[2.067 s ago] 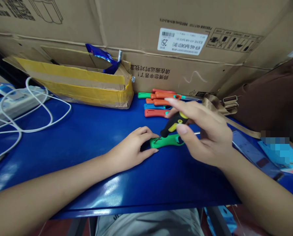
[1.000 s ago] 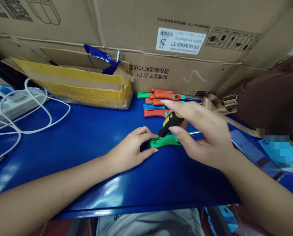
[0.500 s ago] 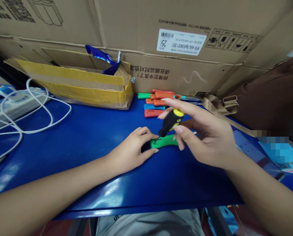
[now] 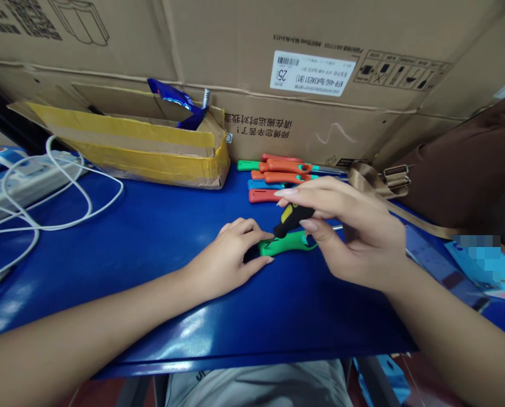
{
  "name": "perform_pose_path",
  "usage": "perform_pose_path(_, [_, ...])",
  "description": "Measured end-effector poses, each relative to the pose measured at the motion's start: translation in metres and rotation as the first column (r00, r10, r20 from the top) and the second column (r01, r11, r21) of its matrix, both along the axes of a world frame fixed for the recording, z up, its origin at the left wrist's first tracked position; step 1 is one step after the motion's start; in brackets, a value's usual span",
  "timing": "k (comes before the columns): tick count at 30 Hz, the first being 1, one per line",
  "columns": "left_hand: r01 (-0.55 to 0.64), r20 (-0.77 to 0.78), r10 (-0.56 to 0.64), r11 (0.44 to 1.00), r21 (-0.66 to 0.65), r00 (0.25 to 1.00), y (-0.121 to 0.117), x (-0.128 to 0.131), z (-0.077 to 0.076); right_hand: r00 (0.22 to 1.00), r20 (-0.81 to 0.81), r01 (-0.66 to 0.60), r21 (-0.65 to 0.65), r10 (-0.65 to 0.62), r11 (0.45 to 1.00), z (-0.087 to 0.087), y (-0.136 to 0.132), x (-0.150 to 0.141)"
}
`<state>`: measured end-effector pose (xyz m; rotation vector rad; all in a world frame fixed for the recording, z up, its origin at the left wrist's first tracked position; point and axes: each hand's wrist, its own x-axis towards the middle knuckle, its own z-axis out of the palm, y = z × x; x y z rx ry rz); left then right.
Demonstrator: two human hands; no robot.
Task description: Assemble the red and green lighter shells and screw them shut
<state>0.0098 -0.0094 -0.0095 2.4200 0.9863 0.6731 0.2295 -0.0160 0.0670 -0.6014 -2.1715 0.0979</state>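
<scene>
A green long-neck lighter (image 4: 284,243) lies on the blue table, its metal tube pointing right. My left hand (image 4: 233,254) grips the lighter's left end between thumb and fingers and rests on the tabletop. In my right hand (image 4: 349,232) is a short screwdriver (image 4: 292,217) with a black and yellow handle, tilted, pinched by thumb and fingertips. The screwdriver's tip points down at the slotted left end of the lighter; whether it sits inside the slot I cannot tell. Beyond the right hand lie several more lighters (image 4: 286,165), red, orange, blue and green.
A yellow-taped cardboard box (image 4: 150,155) holding a blue packet stands at back left. White cables and a power strip (image 4: 31,186) lie at left. Large cartons (image 4: 235,51) form a wall behind. A brown strap (image 4: 365,181), a phone-like slab (image 4: 439,265) and a person's brown clothing are at right.
My right hand's fingers have shifted around the screwdriver handle, which has turned and tipped lower to the right. The left hand and the green lighter stay in place.
</scene>
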Motion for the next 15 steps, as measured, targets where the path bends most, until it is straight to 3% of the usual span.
perform_pose_path(5, [-0.005, -0.005, 0.005, 1.0, 0.019, 1.0, 0.0009, 0.001, -0.0003, 0.996, 0.047, 0.064, 0.227, -0.076, 0.972, 0.0002, 0.0015, 0.0023])
perform_pose_path(7, [-0.007, -0.007, 0.007, 1.0, 0.012, 1.0, 0.0011, 0.0011, 0.0007, 0.994, 0.087, 0.055, 0.18, -0.072, 0.982, 0.0026, 0.0013, 0.0047])
perform_pose_path(11, [-0.005, -0.012, 0.005, 1.0, -0.006, 1.0, 0.001, 0.0009, 0.0028, 0.998, 0.061, -0.021, -0.038, 0.023, 0.999, 0.0066, 0.0, 0.0051])
perform_pose_path(15, [-0.01, -0.01, 0.01, 1.0, 0.009, 1.0, 0.0009, 0.0011, 0.0017, 0.998, -0.048, 0.029, 0.017, -0.028, 0.999, 0.0042, -0.0016, -0.0024])
